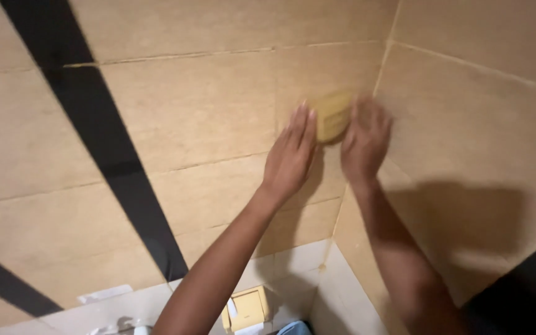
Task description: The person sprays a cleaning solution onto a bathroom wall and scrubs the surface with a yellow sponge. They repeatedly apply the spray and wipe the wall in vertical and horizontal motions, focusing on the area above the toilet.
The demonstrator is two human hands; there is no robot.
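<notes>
A yellow sponge-like block (332,115) is pressed against the beige wall tiles (206,105) close to the corner joint. My left hand (290,155) lies flat on the wall just left of it, fingertips touching its edge. My right hand (365,139) is on the block's right side, fingers curled around it; motion blur hides the exact grip. Both forearms reach up from the bottom of the view.
A wide black stripe (94,136) runs diagonally down the left wall, another at the lower left (4,282). The wall corner (376,80) is right of the block. Below lie a pale floor (336,298) and a yellow-framed floor fitting (247,308).
</notes>
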